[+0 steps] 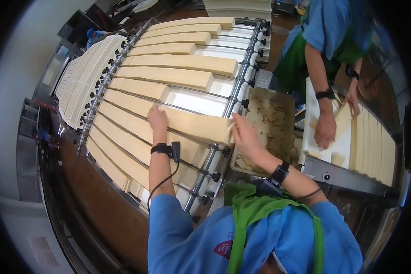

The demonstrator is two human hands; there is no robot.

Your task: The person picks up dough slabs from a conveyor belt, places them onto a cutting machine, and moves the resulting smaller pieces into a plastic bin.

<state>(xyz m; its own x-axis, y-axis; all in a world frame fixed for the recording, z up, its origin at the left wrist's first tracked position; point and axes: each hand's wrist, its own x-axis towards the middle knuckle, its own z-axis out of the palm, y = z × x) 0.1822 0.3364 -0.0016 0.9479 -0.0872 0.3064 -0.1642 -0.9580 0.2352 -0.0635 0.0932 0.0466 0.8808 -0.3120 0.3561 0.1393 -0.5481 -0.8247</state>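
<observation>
Between left hand (157,119) and right hand (245,135) — pale slab (194,122) (touching)

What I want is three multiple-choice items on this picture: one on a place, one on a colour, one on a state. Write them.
1. Where is the bin of offcuts?
A. right of the roller conveyor
B. left of it
C. on top of it

2. What colour is the person's apron?
A. white
B. green
C. red

3. What are the left hand and right hand doing?
A. hanging free
B. holding a knife
C. touching one pale slab

Answers:
1 A, the bin sits beside the conveyor's right rail.
2 B, green straps cross the blue shirt.
3 C, both hands lie on the same slab.
</observation>
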